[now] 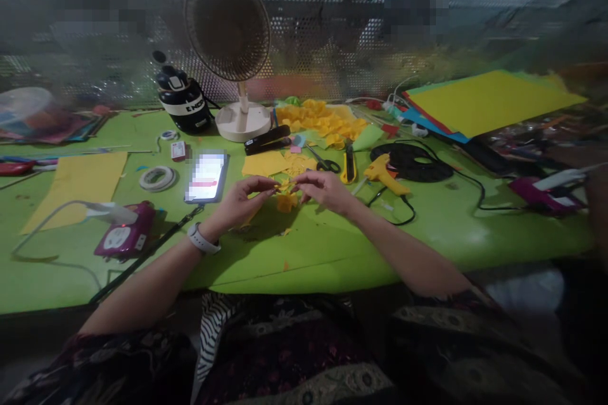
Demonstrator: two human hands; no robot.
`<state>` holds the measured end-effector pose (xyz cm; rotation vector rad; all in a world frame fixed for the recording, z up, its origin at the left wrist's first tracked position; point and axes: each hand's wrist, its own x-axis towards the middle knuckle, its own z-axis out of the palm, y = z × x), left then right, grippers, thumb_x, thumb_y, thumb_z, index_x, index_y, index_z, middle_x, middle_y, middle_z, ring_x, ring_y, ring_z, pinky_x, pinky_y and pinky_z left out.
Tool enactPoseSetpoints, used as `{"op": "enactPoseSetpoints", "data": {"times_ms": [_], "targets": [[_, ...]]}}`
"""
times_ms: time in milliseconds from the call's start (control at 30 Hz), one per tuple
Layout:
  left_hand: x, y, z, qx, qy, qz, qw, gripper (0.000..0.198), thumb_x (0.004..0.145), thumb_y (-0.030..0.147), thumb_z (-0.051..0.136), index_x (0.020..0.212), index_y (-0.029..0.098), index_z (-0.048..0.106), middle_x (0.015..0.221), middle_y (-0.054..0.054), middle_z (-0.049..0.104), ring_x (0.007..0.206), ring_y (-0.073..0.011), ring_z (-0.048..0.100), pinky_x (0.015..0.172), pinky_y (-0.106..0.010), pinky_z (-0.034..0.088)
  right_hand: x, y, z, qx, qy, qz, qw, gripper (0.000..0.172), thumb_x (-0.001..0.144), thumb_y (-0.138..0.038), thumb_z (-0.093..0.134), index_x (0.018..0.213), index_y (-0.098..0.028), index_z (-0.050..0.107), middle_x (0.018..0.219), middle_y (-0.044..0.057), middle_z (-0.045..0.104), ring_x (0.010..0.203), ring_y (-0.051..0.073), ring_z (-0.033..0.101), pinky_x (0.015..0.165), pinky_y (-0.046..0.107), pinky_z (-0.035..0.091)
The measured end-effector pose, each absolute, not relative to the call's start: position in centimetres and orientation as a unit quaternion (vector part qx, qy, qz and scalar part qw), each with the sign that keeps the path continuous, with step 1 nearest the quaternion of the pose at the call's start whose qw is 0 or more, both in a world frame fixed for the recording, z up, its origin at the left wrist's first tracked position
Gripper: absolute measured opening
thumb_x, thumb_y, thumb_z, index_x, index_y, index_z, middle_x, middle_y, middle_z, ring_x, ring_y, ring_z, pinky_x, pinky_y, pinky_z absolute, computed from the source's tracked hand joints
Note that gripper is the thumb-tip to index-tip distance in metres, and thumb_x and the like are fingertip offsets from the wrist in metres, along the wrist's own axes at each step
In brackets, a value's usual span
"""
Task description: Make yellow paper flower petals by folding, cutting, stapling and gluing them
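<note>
Between my hands is a small yellow paper flower (285, 186), pinched at its edges by the fingertips of both. My left hand (244, 200) is closed on its left side, with a pale watch strap at the wrist. My right hand (325, 190) closes on the opposite side, thumb and forefinger together. Just below the fingertips sits an orange-yellow paper piece (287, 204); whether it joins the flower I cannot tell. Behind the hands lie yellow paper sheets (264, 163), black scissors (327, 164) and a yellow box cutter (349, 164).
A yellow glue gun (386, 174) with a cord lies to the right. A lit phone (207, 177), a tape roll (158, 178) and a purple power socket box (124, 231) are left. Behind stand a fan (243, 115), a black bottle (185, 107) and piled orange paper flowers (316, 119).
</note>
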<state>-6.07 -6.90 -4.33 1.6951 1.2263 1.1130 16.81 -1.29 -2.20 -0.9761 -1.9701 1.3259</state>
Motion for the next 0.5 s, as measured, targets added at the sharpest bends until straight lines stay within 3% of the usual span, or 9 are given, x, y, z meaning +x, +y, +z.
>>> {"op": "enactPoseSetpoints", "data": {"times_ms": [500], "targets": [[-6.28, -6.71, -4.56, 0.672, 0.477, 0.426, 0.372, 0.024, 0.089, 0.031, 0.065, 0.107, 0.016, 0.073, 0.105, -0.010, 0.076, 0.095, -0.0192, 0.071, 0.087, -0.036, 0.057, 16.86, -1.07, -2.47, -0.349, -0.748, 0.491, 0.280, 0.014, 0.087, -0.016, 0.058, 0.091, -0.013, 0.071, 0.083, 0.007, 0.077, 0.057, 0.009, 0.068, 0.055, 0.021, 0.057]]}}
